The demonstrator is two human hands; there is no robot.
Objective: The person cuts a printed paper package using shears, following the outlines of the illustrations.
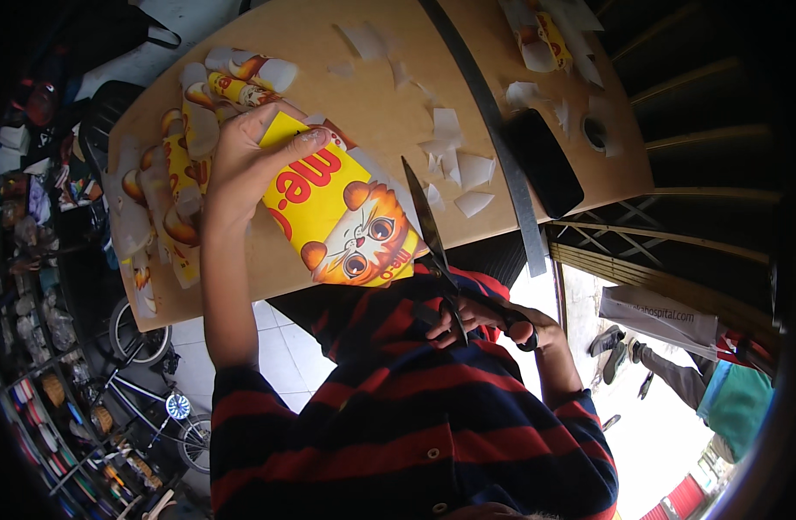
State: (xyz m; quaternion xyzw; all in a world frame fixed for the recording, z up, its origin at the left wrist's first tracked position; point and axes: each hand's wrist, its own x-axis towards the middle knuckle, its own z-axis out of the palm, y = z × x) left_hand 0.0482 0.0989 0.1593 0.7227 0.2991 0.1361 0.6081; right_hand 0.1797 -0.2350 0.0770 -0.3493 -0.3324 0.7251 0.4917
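Observation:
My left hand (pixel 246 160) grips a yellow printed cut-out (pixel 355 221) with red lettering and a cartoon cat face, its thumb lying over the top edge. The cut-out is held over the near edge of the tan table (pixel 311 78). Scissors (pixel 428 217) with dark handles are in my right hand (pixel 489 322), close to my striped shirt. Their blades point away from me, just right of the cut-out, and the finger loops are spread. Other yellow cat cut-outs (pixel 180 169) lie overlapping on the table's left side, beyond my left forearm.
White paper scraps (pixel 450 165) litter the table's middle. A long dark straightedge (pixel 489 121) crosses the board, beside a black phone (pixel 543 165) and a tape roll (pixel 594 133). More printed pieces (pixel 537 43) lie far right. A bicycle (pixel 160 403) and a person (pixel 731 399) are nearby.

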